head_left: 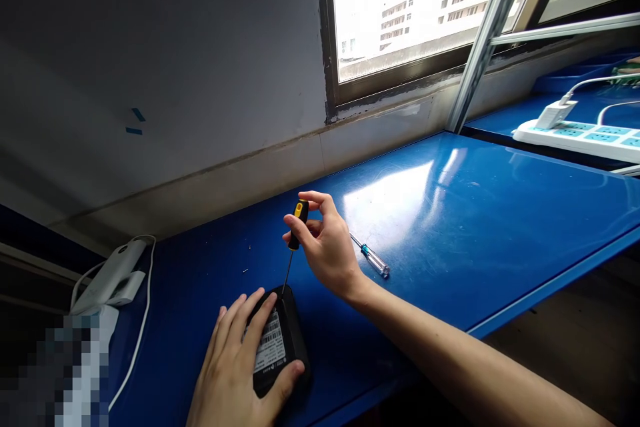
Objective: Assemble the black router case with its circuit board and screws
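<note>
Gripping yellow-black screwdriver [299,225] in right hand [331,247], steep along long axis, pointing down at black box [294,333]. Resting spread left hand [233,363] there; can't confirm tip contact.

Blue tabletop [440,213]: black labelled device [295,340], clear-handled screwdriver [376,261], tiny screw [245,271], white cable [145,320].

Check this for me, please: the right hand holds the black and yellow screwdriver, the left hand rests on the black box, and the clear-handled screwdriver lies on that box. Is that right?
Not quite: the head view shows the clear-handled screwdriver on the blue table. The right hand does hold the black and yellow screwdriver, and the left hand rests on the black box.
</note>
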`<state>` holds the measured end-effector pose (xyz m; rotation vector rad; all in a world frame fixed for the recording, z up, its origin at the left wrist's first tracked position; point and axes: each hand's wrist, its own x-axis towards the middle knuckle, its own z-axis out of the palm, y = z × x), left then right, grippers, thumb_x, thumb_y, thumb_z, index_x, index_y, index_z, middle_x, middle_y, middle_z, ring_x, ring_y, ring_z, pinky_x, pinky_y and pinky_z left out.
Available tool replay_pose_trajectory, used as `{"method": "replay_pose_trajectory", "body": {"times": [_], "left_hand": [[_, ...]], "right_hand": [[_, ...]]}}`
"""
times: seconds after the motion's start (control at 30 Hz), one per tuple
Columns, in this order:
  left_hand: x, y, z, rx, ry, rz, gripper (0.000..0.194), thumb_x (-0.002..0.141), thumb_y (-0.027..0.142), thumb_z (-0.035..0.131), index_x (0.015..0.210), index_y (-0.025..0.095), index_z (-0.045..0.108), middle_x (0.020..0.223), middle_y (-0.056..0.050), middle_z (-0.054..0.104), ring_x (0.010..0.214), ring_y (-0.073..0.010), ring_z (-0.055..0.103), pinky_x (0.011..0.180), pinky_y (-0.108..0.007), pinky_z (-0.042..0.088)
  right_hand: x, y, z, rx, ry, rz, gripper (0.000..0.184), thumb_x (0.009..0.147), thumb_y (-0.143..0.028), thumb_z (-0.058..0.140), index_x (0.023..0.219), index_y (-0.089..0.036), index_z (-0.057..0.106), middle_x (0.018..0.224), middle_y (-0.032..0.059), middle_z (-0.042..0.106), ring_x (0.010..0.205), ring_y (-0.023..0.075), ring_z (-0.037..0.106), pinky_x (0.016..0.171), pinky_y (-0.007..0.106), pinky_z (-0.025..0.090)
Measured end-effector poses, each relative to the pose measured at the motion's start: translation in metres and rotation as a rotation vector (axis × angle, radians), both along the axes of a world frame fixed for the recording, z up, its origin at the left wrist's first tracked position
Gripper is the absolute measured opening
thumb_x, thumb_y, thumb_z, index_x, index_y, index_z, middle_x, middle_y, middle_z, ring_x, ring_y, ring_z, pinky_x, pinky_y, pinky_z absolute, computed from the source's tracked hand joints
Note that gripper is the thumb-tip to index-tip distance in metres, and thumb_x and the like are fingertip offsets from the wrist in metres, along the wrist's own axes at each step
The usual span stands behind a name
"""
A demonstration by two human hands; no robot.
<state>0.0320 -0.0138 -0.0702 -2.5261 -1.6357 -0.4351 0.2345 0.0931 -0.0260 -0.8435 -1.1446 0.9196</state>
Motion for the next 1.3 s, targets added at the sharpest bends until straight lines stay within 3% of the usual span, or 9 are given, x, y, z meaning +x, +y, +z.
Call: {"method": "replay_pose_trajectory", "body": {"times": [0.2, 0.4, 0.53, 0.63, 0.73, 0.83, 1.0, 1.13, 1.3], "left_hand": [[0.010, -0.008, -0.005, 0.004, -0.195, 0.067, 0.066, 0.094, 0.049, 0.054, 0.153, 0.029, 0.031, 0.153, -0.008, 0.052, 0.149, -0.0323, 0.037, 0.119, -0.066, 0.031], [0.005, -0.008, -0.002, 0.030, -0.138, 0.012, 0.063, 0.092, 0.044, 0.059, 0.149, 0.030, 0.036, 0.152, -0.008, 0.053, 0.144, -0.0321, 0.045, 0.114, -0.063, 0.042], [0.011, -0.017, -0.005, 0.123, -0.207, 0.123, 0.048, 0.092, 0.047, 0.058, 0.136, 0.028, 0.050, 0.144, -0.009, 0.059, 0.135, -0.0319, 0.054, 0.103, -0.054, 0.054], [0.013, -0.024, -0.007, 0.171, -0.330, 0.209, 0.042, 0.093, 0.052, 0.055, 0.127, 0.027, 0.056, 0.138, -0.009, 0.061, 0.131, -0.0308, 0.056, 0.101, -0.049, 0.055], [0.009, -0.027, -0.008, 0.163, -0.395, 0.202, 0.044, 0.093, 0.056, 0.054, 0.125, 0.026, 0.056, 0.135, -0.009, 0.062, 0.129, -0.0292, 0.057, 0.101, -0.046, 0.054], [0.004, -0.024, -0.006, 0.180, -0.307, 0.125, 0.049, 0.089, 0.055, 0.060, 0.128, 0.025, 0.056, 0.135, -0.011, 0.064, 0.129, -0.0307, 0.058, 0.102, -0.047, 0.054], [0.004, -0.021, -0.003, 0.183, -0.056, -0.051, 0.072, 0.078, 0.064, 0.069, 0.136, 0.025, 0.056, 0.141, -0.012, 0.062, 0.131, -0.0374, 0.057, 0.110, -0.061, 0.046], [0.007, -0.021, -0.003, 0.201, -0.030, -0.031, 0.070, 0.078, 0.064, 0.070, 0.134, 0.023, 0.057, 0.141, -0.012, 0.063, 0.131, -0.0363, 0.059, 0.106, -0.058, 0.052], [0.009, -0.019, -0.003, 0.302, -0.107, 0.012, 0.054, 0.087, 0.056, 0.067, 0.127, 0.021, 0.058, 0.131, -0.009, 0.071, 0.129, -0.0326, 0.061, 0.108, -0.053, 0.052]], "right_hand": [[-0.001, -0.005, 0.002, 0.037, 0.046, 0.023, 0.042, 0.088, -0.046, 0.070, 0.120, -0.027, 0.051, 0.112, 0.0015, 0.057, 0.067, 0.0130, 0.074, 0.063, 0.028, 0.064], [-0.002, 0.000, -0.003, 0.063, 0.084, -0.112, 0.042, 0.087, -0.041, 0.073, 0.114, -0.030, 0.042, 0.110, 0.0005, 0.058, 0.081, 0.0165, 0.075, 0.083, 0.036, 0.064], [-0.005, 0.002, -0.010, 0.007, 0.087, 0.014, 0.044, 0.082, -0.038, 0.078, 0.102, -0.028, 0.040, 0.099, -0.0016, 0.064, 0.088, 0.0195, 0.076, 0.084, 0.036, 0.062], [-0.009, 0.002, -0.016, -0.018, -0.034, 0.045, 0.047, 0.077, -0.039, 0.084, 0.098, -0.026, 0.044, 0.095, -0.0011, 0.067, 0.085, 0.0196, 0.075, 0.081, 0.036, 0.061], [-0.011, 0.001, -0.021, -0.020, -0.130, 0.026, 0.046, 0.077, -0.041, 0.084, 0.097, -0.026, 0.045, 0.095, -0.0007, 0.068, 0.081, 0.0185, 0.073, 0.079, 0.036, 0.060], [-0.013, 0.002, -0.024, -0.020, -0.134, 0.035, 0.046, 0.077, -0.042, 0.084, 0.097, -0.026, 0.045, 0.096, -0.0011, 0.067, 0.081, 0.0182, 0.073, 0.079, 0.035, 0.060], [-0.016, 0.005, -0.027, -0.021, -0.126, 0.041, 0.047, 0.077, -0.040, 0.084, 0.099, -0.026, 0.044, 0.097, -0.0017, 0.066, 0.081, 0.0171, 0.073, 0.078, 0.034, 0.060], [-0.014, 0.007, -0.027, -0.022, -0.057, 0.033, 0.046, 0.078, -0.039, 0.083, 0.102, -0.026, 0.045, 0.096, -0.0011, 0.067, 0.086, 0.0182, 0.072, 0.083, 0.037, 0.060], [0.000, 0.014, -0.017, -0.095, 0.067, -0.083, 0.046, 0.081, -0.048, 0.077, 0.111, -0.025, 0.052, 0.092, -0.0004, 0.069, 0.083, 0.0172, 0.069, 0.082, 0.036, 0.059]]}}
